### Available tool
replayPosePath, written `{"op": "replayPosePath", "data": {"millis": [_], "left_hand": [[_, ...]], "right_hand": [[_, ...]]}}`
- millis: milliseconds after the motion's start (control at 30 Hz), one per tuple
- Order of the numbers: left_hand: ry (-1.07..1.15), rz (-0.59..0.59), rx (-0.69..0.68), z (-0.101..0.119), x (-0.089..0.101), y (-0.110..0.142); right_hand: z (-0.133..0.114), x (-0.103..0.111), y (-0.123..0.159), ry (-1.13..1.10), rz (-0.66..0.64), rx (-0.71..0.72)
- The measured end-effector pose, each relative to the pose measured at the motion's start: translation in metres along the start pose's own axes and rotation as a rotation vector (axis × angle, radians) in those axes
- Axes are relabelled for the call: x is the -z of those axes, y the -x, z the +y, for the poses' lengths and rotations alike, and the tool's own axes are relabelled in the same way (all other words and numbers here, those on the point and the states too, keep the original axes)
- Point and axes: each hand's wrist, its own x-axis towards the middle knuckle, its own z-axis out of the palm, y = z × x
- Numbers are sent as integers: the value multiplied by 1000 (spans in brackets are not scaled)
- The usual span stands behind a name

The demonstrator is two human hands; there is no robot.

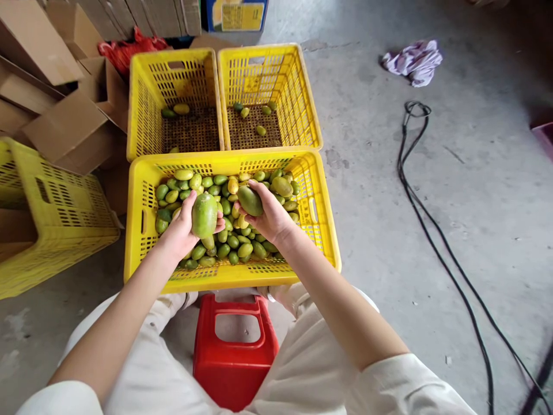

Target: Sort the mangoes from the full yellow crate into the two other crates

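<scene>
My left hand is closed around a large pale-green oval fruit with a smooth skin. To its right, my right hand grips a darker green oval fruit, fingers wrapped beneath it. Both hands are above the front yellow plastic crate, which holds many loose oval fruits, mostly green with some yellow. The fruits' exact kind is not clear. My hands and forearms hide part of the pile.
Two yellow crates, a left one and a right one, stand behind with several fruits inside. Cardboard boxes and another yellow crate are at left. A red stool sits between my legs. A black cable and a cloth lie right.
</scene>
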Motion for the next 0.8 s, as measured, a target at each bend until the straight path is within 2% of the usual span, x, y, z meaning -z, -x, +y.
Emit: {"op": "replayPosePath", "data": {"millis": [100,267,500,667,800], "left_hand": [[27,13,44,1,0,-2],[56,-79,73,2,8,-7],[42,-68,-8,2,9,-1],[22,-106,12,1,8,0],[2,-91,43,1,7,-2]], "right_hand": [[-1,-2,0,23,8,1],[1,-3,-2,49,67,-24],[4,2,-5,15,11,34],[4,2,-2,63,5,24],[5,5,-4,111,-24,74]]}}
